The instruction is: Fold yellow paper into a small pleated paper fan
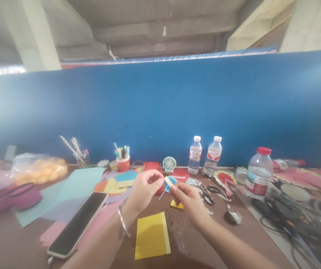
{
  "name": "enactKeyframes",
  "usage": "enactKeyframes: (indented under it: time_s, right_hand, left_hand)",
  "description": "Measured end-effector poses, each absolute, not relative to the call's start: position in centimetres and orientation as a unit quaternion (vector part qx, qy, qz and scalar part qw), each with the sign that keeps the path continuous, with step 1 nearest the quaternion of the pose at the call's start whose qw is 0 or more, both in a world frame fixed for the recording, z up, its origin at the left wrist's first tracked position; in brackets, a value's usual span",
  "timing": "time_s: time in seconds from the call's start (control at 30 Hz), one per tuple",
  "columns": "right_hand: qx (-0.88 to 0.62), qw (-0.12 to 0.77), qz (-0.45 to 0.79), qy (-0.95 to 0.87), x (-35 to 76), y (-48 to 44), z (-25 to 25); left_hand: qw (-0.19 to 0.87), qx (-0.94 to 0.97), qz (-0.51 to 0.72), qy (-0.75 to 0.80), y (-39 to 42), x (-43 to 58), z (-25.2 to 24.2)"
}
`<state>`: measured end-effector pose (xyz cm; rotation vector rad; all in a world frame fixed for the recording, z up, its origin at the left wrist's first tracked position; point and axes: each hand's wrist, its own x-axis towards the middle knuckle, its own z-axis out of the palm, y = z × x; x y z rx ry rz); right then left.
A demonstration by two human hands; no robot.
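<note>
- While the right hand (pixel 187 200) pinches a short pale strip (pixel 168 181) above the table (pixel 190 251), the left hand (pixel 144 189) curls beside it; whether it grips anything, I cannot tell.
- Yellow sheet (pixel 150 237) lies flat below, pale band (pixel 166 233) along its right edge.
- Judged sound: light pinch at one end, strip kept uncreased.

Phone (pixel 78 225) left of left hand (pixel 146 188)

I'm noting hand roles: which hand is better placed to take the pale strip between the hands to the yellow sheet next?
Probably the right hand: it pinches the near end of the pale strip. The left hand is close by, but whether it touches the strip is unclear.
</note>
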<state>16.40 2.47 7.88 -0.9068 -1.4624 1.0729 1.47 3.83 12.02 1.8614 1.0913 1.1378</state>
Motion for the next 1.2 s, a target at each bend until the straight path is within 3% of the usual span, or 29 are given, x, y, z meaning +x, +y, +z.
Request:
enactKeyframes:
  time_s: [0.57, 0.7, 0.77, 0.83, 1.2]
  right_hand:
    - [-0.401, 0.523, 0.407, -0.633, 16.2, 2.4, 7.6]
    - [-0.420, 0.625, 0.191, -0.629, 16.6, 2.2, 7.3]
    - [-0.385, 0.628, 0.060, -0.674, 16.9, 2.0, 7.3]
    - [-0.353, 0.597, 0.007, -0.720, 17.1, 1.8, 7.5]
    - [-0.457, 0.554, 0.038, -0.695, 16.6, 1.3, 8.5]
  left_hand:
    - [0.295, 0.722, 0.437, 0.449, 3.8, 1.5, 12.1]
    - [0.280, 0.718, 0.438, 0.462, 3.7, 1.6, 11.9]
    - [0.270, 0.726, 0.430, 0.463, 3.5, 1.9, 11.9]
    - [0.247, 0.734, 0.422, 0.470, 3.1, 2.2, 11.9]
    - [0.218, 0.756, 0.394, 0.475, 2.3, 3.2, 11.5]
